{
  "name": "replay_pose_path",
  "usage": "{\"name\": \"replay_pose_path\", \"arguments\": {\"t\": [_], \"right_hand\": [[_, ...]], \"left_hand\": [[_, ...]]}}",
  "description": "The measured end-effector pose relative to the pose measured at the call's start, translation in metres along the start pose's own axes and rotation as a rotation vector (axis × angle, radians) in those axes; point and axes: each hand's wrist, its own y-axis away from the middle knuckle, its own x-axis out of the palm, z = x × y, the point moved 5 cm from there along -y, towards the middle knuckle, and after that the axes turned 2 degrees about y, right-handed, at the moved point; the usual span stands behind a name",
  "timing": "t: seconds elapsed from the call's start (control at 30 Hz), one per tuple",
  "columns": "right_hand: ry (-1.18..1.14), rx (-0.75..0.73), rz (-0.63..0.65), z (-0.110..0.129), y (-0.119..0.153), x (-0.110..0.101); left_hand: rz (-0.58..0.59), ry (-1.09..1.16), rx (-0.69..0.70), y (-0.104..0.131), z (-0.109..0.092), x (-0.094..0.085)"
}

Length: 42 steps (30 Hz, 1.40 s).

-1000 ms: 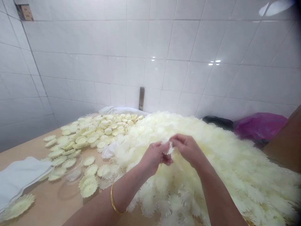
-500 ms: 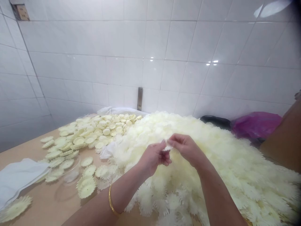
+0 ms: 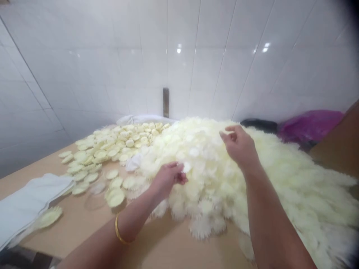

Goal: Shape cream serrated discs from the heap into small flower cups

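My left hand (image 3: 169,177) is closed in a pinch on a small white petal disc (image 3: 186,167), which stands out past the thumb and fingertips. A gold bangle (image 3: 121,229) circles that wrist. Up to the right, my right hand (image 3: 241,146) hangs over the big heap of pale yellow, frilly-edged petal layers (image 3: 207,149). Its fingers are half curled, with thumb and forefinger apart and nothing visible between them. Blur softens the single pieces in the heap.
Left of the heap lies a pile of pale yellow scalloped discs (image 3: 99,155). A folded white cloth (image 3: 36,200) rests on the tan table (image 3: 157,246). At the back right are a purple bag (image 3: 311,125) and a black item (image 3: 259,125). The tiled wall (image 3: 140,67) stands behind.
My hands have come apart: the right moved up and right over the heap, the left moved left and still holds the petal disc. The camera view has shifted.
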Motion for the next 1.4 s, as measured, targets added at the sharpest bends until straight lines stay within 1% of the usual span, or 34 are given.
{"name": "replay_pose_path", "arguments": {"t": [0.03,0.13,0.27,0.37,0.43,0.53,0.63,0.7,0.83,1.0,1.2,1.4], "right_hand": [[-0.008,-0.026,0.044,0.005,0.001,0.0],[-0.037,-0.067,0.089,0.021,0.005,-0.004],[-0.08,-0.097,0.065,0.038,0.01,-0.015],[-0.108,-0.126,0.043,0.045,0.014,-0.022],[-0.116,-0.138,0.039,0.047,0.015,-0.024],[-0.129,-0.154,0.042,0.049,0.016,-0.025],[-0.133,-0.158,0.05,0.049,0.015,-0.026],[-0.13,-0.15,0.06,0.049,0.015,-0.026],[-0.135,-0.137,0.09,0.05,0.016,-0.027],[-0.136,-0.146,0.139,0.052,0.017,-0.027],[-0.132,-0.13,0.135,0.051,0.017,-0.031],[-0.1,-0.131,0.14,0.058,0.026,-0.032]], "left_hand": [[0.007,-0.01,-0.001,0.003,0.0,-0.002],[-0.006,-0.014,0.027,0.008,-0.005,-0.003],[0.042,-0.02,0.145,0.008,-0.018,0.013],[0.083,-0.019,0.209,0.008,-0.015,0.021],[0.091,-0.004,0.186,0.007,-0.005,0.019],[0.08,0.007,0.172,0.003,0.007,0.008],[0.041,0.019,0.197,0.0,0.007,-0.002],[0.021,0.018,0.196,-0.001,0.004,-0.005],[0.028,-0.005,0.208,0.002,-0.002,-0.005],[0.059,-0.073,0.205,0.004,0.002,-0.004],[0.083,-0.105,0.232,0.004,0.0,-0.001],[0.083,-0.084,0.296,0.003,-0.003,0.0]]}}
